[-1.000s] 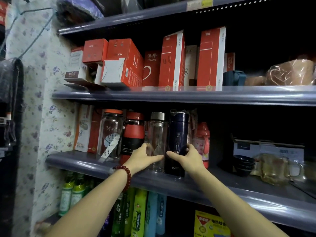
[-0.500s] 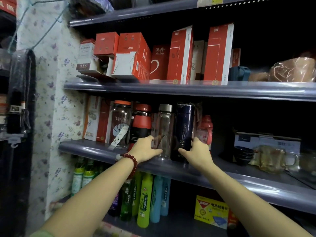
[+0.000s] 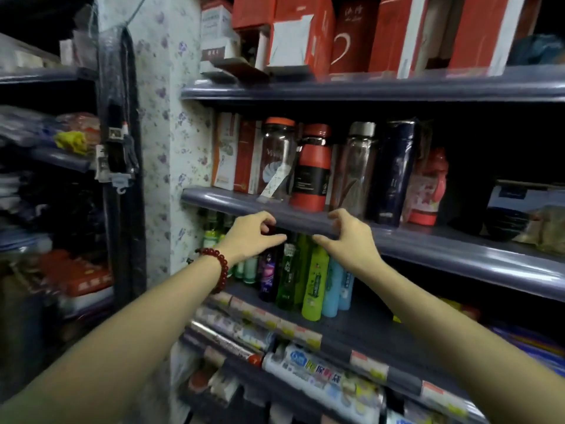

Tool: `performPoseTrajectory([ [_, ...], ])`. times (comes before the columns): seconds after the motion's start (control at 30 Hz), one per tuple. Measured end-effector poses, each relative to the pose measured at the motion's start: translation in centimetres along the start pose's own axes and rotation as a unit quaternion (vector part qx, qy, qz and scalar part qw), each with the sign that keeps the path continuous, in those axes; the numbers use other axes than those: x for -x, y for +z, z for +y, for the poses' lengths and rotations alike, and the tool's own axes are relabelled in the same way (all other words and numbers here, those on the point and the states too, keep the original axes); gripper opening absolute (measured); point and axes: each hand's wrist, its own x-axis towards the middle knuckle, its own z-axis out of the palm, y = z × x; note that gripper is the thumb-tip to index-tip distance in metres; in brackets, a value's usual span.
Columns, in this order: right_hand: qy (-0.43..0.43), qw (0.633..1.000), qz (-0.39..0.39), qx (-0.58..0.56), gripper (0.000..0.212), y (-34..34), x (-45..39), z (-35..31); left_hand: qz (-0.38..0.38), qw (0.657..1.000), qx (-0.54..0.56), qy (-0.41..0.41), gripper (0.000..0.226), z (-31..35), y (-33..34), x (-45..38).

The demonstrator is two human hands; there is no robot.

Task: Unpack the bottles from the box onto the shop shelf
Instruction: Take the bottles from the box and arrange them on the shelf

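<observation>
i see both my hands out in front of the middle shelf (image 3: 428, 249), just below its rounded front lip. my left hand (image 3: 249, 237), with a dark red bead bracelet (image 3: 218, 269) on the wrist, has its fingers loosely curled and holds nothing; the fingertips sit at the shelf edge, though i cannot tell whether they touch it. my right hand (image 3: 348, 237) mirrors it, fingers half bent and apart, thumb pointing toward the left hand, also holding nothing.

the bottles stand upright in a row on that shelf, above and behind my hands. from left to right: a clear bottle with an orange cap (image 3: 276, 160), a red bottle with a black band (image 3: 313, 169), a clear bottle with a silver cap (image 3: 356, 169), a tall navy bottle (image 3: 394, 169), and a red and pink bottle (image 3: 426, 191) tucked just behind the navy one. they stand close together, the two middle ones nearly touching. left of the row are upright product boxes (image 3: 235, 154).

the shelf above carries red and white cartons (image 3: 305, 35). the shelf below holds green, purple and blue bottles (image 3: 315, 280) standing packed together, partly hidden behind my hands. at the right of the middle shelf sit a dark bowl (image 3: 501, 221) and a white box (image 3: 519, 194).
</observation>
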Motion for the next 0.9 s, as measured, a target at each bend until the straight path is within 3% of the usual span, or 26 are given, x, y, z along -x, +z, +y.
performPoseTrajectory([
  [0.27, -0.062, 0.972, -0.217, -0.071, 0.051, 15.9, 5.8, -4.0, -0.033, 0.979, -0.099, -0.177, 0.052, -13.4, -0.6, 13.8],
  [0.43, -0.130, 0.918, -0.365, -0.086, 0.049, 24.5, 11.0, -5.8, -0.014, 0.935, -0.134, -0.329, 0.038, -18.5, -0.5, 23.9],
  [0.53, -0.144, 0.881, -0.443, -0.089, 0.054, 28.0, 14.4, -6.6, 0.017, 0.896, -0.130, -0.424, 0.045, -20.0, 0.2, 29.7],
  [0.73, -0.163, 0.822, -0.535, -0.109, 0.044, 33.4, 21.4, -7.0, 0.060, 0.824, -0.096, -0.554, 0.053, -22.2, 3.0, 39.8],
  [0.9, -0.154, 0.794, -0.581, -0.091, 0.057, 39.9, 28.3, -5.5, 0.065, 0.793, -0.074, -0.602, 0.054, -26.8, 6.9, 46.7],
])
